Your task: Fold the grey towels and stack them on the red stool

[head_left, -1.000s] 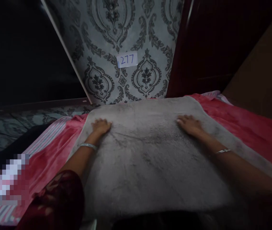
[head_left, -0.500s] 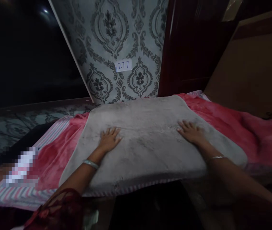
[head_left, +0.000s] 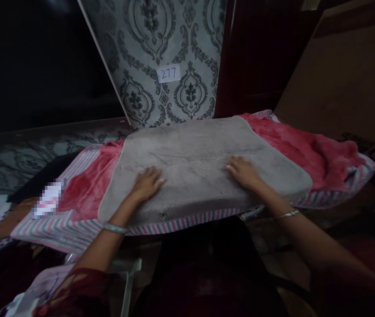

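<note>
A grey plush cloth (head_left: 187,145) lies spread over the table, its near edge hanging down over the front. My left hand (head_left: 147,182) rests palm down on its left part, fingers apart. On the right part, my right hand (head_left: 243,171) lies flat with its fingers stretched forward. Neither hand grips anything. Beneath the grey cloth is a red plush cloth (head_left: 91,180) that shows on both sides, and under that a striped cloth (head_left: 174,224) shows along the front edge.
A dark screen (head_left: 42,66) stands at the back left. Patterned wallpaper (head_left: 194,88) carries a paper label (head_left: 168,73) reading 277. A large cardboard box (head_left: 346,75) leans at the right. A metal frame (head_left: 128,286) stands below the table at the left.
Both hands have drawn back toward me over the grey cloth, the right one also slightly inward. The view has tilted down, showing more of the front edge.
</note>
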A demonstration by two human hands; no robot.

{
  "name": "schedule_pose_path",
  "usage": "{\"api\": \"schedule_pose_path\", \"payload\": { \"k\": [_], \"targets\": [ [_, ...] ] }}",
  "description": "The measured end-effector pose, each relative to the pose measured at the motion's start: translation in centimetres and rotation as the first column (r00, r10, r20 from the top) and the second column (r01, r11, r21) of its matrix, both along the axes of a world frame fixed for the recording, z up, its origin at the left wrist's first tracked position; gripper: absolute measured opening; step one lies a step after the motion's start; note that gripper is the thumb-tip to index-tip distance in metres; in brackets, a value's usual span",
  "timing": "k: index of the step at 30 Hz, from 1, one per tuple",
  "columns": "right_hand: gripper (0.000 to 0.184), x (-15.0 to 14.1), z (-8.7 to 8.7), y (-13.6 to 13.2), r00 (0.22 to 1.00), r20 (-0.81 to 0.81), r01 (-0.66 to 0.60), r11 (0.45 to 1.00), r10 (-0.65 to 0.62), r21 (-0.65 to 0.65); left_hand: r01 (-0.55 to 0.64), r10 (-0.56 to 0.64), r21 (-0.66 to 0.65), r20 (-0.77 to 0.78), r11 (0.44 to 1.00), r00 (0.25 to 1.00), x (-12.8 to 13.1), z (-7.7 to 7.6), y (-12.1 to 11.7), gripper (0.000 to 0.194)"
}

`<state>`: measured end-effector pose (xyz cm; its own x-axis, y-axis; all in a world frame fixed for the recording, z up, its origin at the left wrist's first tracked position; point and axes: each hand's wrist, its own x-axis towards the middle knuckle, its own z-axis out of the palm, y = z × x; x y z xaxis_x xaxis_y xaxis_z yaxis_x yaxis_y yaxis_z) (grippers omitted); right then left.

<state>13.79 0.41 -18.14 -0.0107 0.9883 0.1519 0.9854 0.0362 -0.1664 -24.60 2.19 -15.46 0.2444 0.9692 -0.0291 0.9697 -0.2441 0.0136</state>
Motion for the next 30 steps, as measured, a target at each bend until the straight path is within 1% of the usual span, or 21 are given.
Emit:
{"api": "schedule_pose_path", "payload": {
  "k": [1, 2, 3, 4, 5, 6, 8, 11, 14, 16, 18, 20, 22, 23, 24, 26, 27, 28, 30],
  "targets": [
    [0.057, -2.9, -0.2, -0.2, 0.991, -0.016, -0.132, 0.991, 0.132, -0.005, 0.125, -0.125, -0.008, 0.032, 0.992, 0.992, 2.1, -0.3, -1.0, 0.060],
    [0.057, -5.5, -0.5, -0.6, 0.972, -0.026, -0.235, 0.972, 0.234, -0.022, 0.204, -0.202, -0.036, 0.050, 0.978, 0.978, 4.0, -0.7, -1.9, 0.061],
    [0.057, -7.5, -0.8, -1.0, 0.956, -0.025, -0.292, 0.956, 0.291, -0.041, 0.234, -0.232, -0.047, 0.056, 0.971, 0.971, 5.4, -1.1, -2.8, 0.062],
    [0.057, -8.9, -1.2, -1.4, 0.947, -0.016, -0.321, 0.946, 0.320, -0.052, 0.239, -0.237, -0.039, 0.058, 0.970, 0.970, 6.3, -1.5, -3.7, 0.063],
    [0.057, -9.6, -1.5, -1.8, 0.946, -0.003, -0.323, 0.944, 0.324, -0.061, 0.221, -0.219, -0.031, 0.051, 0.975, 0.974, 6.6, -1.8, -4.3, 0.063],
    [0.057, -9.6, -1.8, -2.2, 0.952, 0.013, -0.305, 0.950, 0.306, -0.064, 0.188, -0.187, -0.018, 0.040, 0.982, 0.981, 6.4, -2.1, -4.8, 0.064],
    [0.058, -7.8, -2.2, -2.7, 0.972, 0.048, -0.228, 0.971, 0.231, -0.065, 0.108, -0.108, -0.001, 0.010, 0.994, 0.994, 4.8, -2.4, -5.5, 0.066],
    [0.058, -2.4, -3.0, -3.1, 0.992, 0.105, -0.067, 0.997, 0.072, -0.046, -0.027, 0.028, 0.010, -0.039, 1.000, 0.999, 0.6, -2.3, -6.1, 0.069],
    [0.057, 3.1, -4.0, -3.7, 0.989, 0.121, 0.088, 0.996, -0.089, 0.007, -0.175, 0.177, 0.034, -0.079, 0.984, 0.981, -3.7, -2.2, -6.8, 0.068],
    [0.057, 5.8, -4.4, -4.2, 0.978, 0.112, 0.173, 0.984, -0.176, 0.032, -0.270, 0.275, 0.062, -0.102, 0.961, 0.956, -6.0, -2.1, -7.4, 0.067],
    [0.057, 7.3, -4.4, -4.6, 0.964, 0.097, 0.247, 0.968, -0.249, 0.033, -0.325, 0.335, 0.106, -0.104, 0.940, 0.936, -7.6, -1.9, -7.7, 0.067],
    [0.056, 7.1, -3.8, -4.6, 0.948, 0.079, 0.307, 0.951, -0.308, 0.024, -0.358, 0.372, 0.146, -0.078, 0.922, 0.925, -8.3, -1.7, -7.5, 0.067],
    [0.054, 5.4, -2.8, -4.0, 0.955, 0.058, 0.290, 0.957, -0.291, 0.029, -0.370, 0.380, 0.154, -0.034, 0.916, 0.925, -7.6, -1.5, -6.7, 0.063],
    [0.053, 3.9, -2.3, -3.6, 0.969, 0.043, 0.243, 0.969, -0.245, 0.037, -0.355, 0.361, 0.153, -0.010, 0.922, 0.933, -6.8, -1.3, -6.1, 0.059],
    [0.052, 2.1, -1.7, -3.0, 0.985, 0.027, 0.171, 0.984, -0.172, 0.045, -0.308, 0.310, 0.153, 0.010, 0.939, 0.951, -5.5, -1.2, -5.3, 0.054],
    [0.051, -2.1, -0.6, -1.7, 1.000, -0.009, -0.013, 0.999, 0.013, 0.044, -0.121, 0.117, 0.164, 0.035, 0.979, 0.993, -2.1, -0.8, -3.4, 0.049],
    [0.051, -4.2, -0.2, -0.9, 0.994, -0.024, -0.107, 0.994, 0.108, 0.037, -0.007, 0.000, 0.163, 0.038, 0.987, 0.999, -0.1, -0.6, -2.3, 0.049],
    [0.052, -6.2, 0.1, -0.2, 0.981, -0.039, -0.187, 0.982, 0.188, 0.023, 0.091, -0.098, 0.149, 0.043, 0.985, 0.994, 1.8, -0.4, -1.1, 0.051],
    [0.055, -9.2, 0.3, 1.1, 0.953, -0.061, -0.300, 0.954, 0.298, -0.019, 0.208, -0.215, 0.105, 0.062, 0.973, 0.975, 5.1, 0.0, 1.3, 0.056]
  ]
}}
